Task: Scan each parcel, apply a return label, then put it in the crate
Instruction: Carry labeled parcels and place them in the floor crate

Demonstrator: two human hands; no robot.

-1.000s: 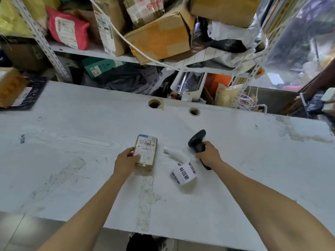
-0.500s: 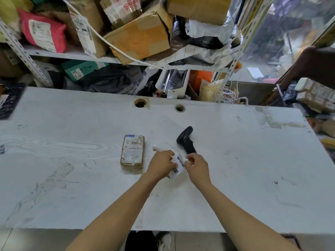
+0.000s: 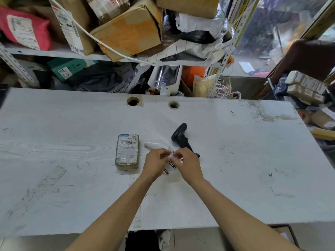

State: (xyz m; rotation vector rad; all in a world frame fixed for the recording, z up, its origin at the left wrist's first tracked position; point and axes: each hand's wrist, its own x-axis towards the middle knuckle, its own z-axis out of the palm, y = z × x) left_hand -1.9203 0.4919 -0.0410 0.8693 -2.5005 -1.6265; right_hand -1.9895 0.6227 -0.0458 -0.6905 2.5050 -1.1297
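Note:
A small brown parcel (image 3: 127, 154) with a white shipping label on top lies flat on the white table (image 3: 72, 142). To its right, my left hand (image 3: 155, 163) and my right hand (image 3: 188, 163) both pinch the roll of white return labels (image 3: 170, 167) with black print, fingertips meeting at its upper edge. A loose white strip of the roll (image 3: 154, 144) trails toward the parcel. The black handheld scanner (image 3: 181, 137) lies on the table just behind my right hand, untouched.
Two round cable holes (image 3: 133, 101) sit near the table's far edge. Behind it a shelf (image 3: 54, 53) is packed with cardboard boxes, a pink mailer and bags. Stacked small boxes (image 3: 306, 87) and parcels crowd the right side.
My right hand let go of the scanner, which now lies on the table. My left hand left the parcel, and both hands came together on the label roll.

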